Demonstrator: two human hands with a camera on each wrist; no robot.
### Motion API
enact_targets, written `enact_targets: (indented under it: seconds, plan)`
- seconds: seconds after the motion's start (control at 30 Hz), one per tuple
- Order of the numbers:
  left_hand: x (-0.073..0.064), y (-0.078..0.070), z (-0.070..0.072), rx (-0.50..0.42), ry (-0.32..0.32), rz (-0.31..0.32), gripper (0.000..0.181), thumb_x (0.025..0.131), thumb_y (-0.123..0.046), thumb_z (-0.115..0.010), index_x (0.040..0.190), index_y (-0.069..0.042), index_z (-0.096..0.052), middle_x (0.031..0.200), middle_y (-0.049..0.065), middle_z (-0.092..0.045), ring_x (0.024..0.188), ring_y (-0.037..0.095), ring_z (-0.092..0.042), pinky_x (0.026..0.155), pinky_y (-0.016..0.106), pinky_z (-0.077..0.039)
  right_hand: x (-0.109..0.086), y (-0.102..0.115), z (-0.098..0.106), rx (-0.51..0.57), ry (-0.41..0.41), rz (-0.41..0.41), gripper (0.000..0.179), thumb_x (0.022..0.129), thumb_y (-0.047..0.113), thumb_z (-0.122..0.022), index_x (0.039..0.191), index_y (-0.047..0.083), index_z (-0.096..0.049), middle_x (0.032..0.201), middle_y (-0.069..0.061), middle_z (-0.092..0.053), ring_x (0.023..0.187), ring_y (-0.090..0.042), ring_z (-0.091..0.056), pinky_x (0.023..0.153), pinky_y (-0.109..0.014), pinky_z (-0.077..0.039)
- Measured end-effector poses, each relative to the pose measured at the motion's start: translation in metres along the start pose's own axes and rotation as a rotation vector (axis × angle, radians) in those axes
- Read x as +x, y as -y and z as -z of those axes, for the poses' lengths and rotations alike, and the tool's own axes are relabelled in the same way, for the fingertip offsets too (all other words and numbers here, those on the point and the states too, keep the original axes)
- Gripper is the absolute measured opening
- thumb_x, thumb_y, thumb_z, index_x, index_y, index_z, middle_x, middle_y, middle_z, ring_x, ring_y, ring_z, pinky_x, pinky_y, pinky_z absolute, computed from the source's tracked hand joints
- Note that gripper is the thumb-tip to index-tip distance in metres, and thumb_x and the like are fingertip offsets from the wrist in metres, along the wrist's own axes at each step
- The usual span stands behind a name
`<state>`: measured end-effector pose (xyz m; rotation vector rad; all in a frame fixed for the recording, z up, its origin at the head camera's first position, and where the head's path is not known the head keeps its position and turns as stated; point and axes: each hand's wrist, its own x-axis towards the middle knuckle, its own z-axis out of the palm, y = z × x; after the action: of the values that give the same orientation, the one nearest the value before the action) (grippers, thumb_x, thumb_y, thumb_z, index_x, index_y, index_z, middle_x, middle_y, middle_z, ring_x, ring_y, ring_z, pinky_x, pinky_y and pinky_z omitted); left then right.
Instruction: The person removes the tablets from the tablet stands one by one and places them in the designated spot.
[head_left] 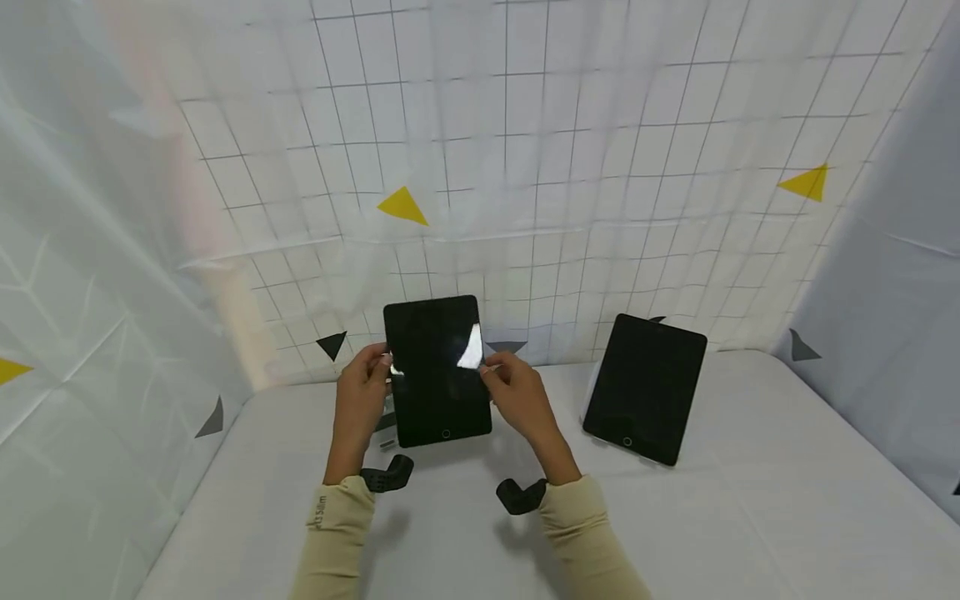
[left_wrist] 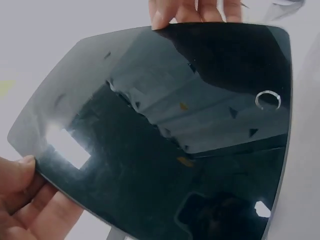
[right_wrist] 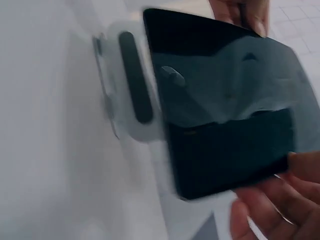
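Both hands hold a black tablet (head_left: pixel 438 383) upright by its long sides, its home button at the bottom. My left hand (head_left: pixel 362 396) pinches the left edge with the thumb on the glass; that thumb (left_wrist: pixel 22 167) shows at the lower left in the left wrist view. At the opposite edge my right hand (head_left: pixel 521 396) pinches the frame, fingers behind (right_wrist: pixel 280 200). Just behind the tablet is a stand (right_wrist: pixel 135 77) with a pale rounded surface and a dark oblong pad, mostly hidden by the tablet in the head view. Bright reflections cross the screen.
A second black tablet (head_left: pixel 647 387) leans tilted on a white support to the right. The white-covered table (head_left: pixel 750 500) meets a gridded white sheet (head_left: pixel 540 192) at the back. Pale side sheets (head_left: pixel 97 292) flank it. Black wrist mounts (head_left: pixel 388 475) sit on both forearms.
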<state>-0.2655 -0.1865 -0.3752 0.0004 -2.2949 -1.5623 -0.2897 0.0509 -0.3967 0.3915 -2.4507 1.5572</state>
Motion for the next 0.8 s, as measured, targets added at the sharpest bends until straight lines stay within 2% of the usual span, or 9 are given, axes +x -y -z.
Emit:
enact_targets:
  seconds: [0.1, 0.23, 0.57, 0.8]
  plan:
    - [-0.001, -0.003, -0.008, 0.024, 0.018, -0.014, 0.036, 0.113, -0.018, -0.052, 0.144, -0.002, -0.06, 0.126, 0.019, -0.067, 0.105, 0.032, -0.068, 0.089, 0.049, -0.057, -0.001, -0.001, 0.013, -0.027, 0.042, -0.007, 0.024, 0.107, 0.021, -0.063, 0.124, 0.005, -0.07, 0.078, -0.003, -0.07, 0.069, -0.018, -0.063, 0.06, -0.036, -0.046]
    - [-0.003, -0.006, -0.018, 0.033, 0.022, -0.038, 0.036, 0.112, -0.018, -0.054, 0.143, -0.002, -0.062, 0.124, 0.02, -0.069, 0.108, 0.033, -0.07, 0.087, 0.05, -0.059, -0.002, -0.002, 0.027, -0.038, 0.06, -0.017, 0.024, 0.107, 0.02, -0.063, 0.124, 0.004, -0.07, 0.081, -0.005, -0.07, 0.07, -0.019, -0.063, 0.062, -0.036, -0.048]
    - [-0.006, -0.004, -0.033, 0.021, -0.002, -0.106, 0.035, 0.107, -0.014, -0.063, 0.14, 0.0, -0.065, 0.119, 0.019, -0.072, 0.099, 0.03, -0.073, 0.078, 0.036, -0.062, -0.007, -0.006, 0.051, -0.084, 0.087, 0.005, 0.02, 0.107, 0.016, -0.063, 0.121, 0.004, -0.069, 0.073, -0.01, -0.068, 0.068, -0.02, -0.063, 0.065, -0.037, -0.048]
    - [-0.009, -0.005, -0.042, 0.028, -0.012, -0.145, 0.033, 0.105, -0.009, -0.066, 0.136, 0.001, -0.068, 0.111, 0.016, -0.072, 0.103, 0.029, -0.071, 0.077, 0.033, -0.062, -0.007, -0.008, 0.063, -0.09, 0.125, -0.023, 0.021, 0.107, 0.016, -0.063, 0.12, 0.001, -0.069, 0.078, -0.008, -0.071, 0.072, -0.027, -0.07, 0.066, -0.038, -0.053]
